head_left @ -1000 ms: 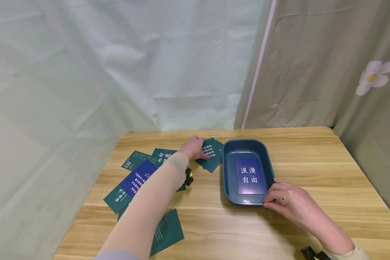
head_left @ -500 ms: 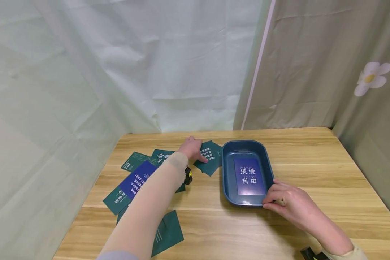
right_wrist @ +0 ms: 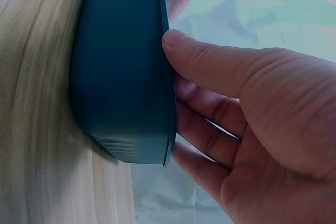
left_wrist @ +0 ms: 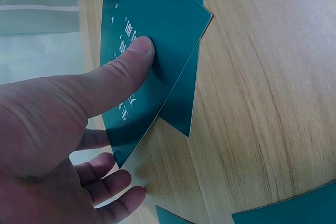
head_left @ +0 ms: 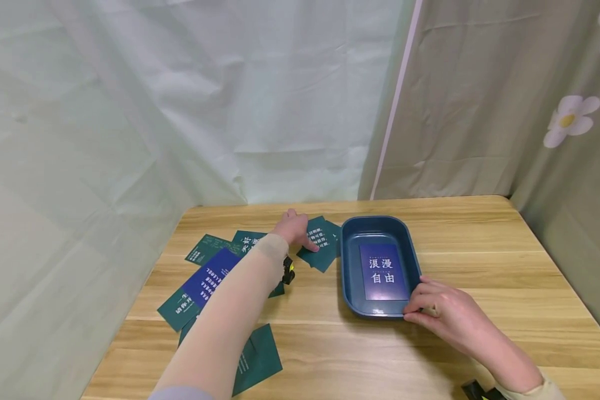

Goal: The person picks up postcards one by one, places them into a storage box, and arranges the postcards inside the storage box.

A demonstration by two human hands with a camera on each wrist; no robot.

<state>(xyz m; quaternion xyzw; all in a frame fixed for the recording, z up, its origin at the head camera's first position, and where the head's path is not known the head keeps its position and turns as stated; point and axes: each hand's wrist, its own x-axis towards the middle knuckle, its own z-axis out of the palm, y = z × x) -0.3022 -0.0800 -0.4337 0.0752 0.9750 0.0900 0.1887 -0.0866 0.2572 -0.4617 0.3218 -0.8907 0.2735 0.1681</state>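
My left hand [head_left: 292,229] is at the back of the table, holding the edge of a dark green card [head_left: 319,253] printed with white characters. In the left wrist view the thumb [left_wrist: 140,48] lies across the printed face, while an index fingertip goes out of sight behind the card's edge. Another green card [left_wrist: 181,106] shows partly from under it. My right hand [head_left: 442,308] pinches the near right corner of a dark blue tray [head_left: 349,278], thumb [right_wrist: 178,40] outside the rim and fingers over it. Inside the tray lies a blue card [head_left: 385,272] with white characters.
Several green cards lie overlapping on the left of the wooden table [head_left: 495,250], with a blue card [head_left: 212,275] on top. My left forearm [head_left: 235,311] covers part of them. Another green card [head_left: 260,355] lies near the front. Pale curtains [head_left: 300,111] hang behind.
The green card under my left thumb has shifted slightly toward me, and the left hand has drawn a little to the left. My right hand keeps its hold on the tray.
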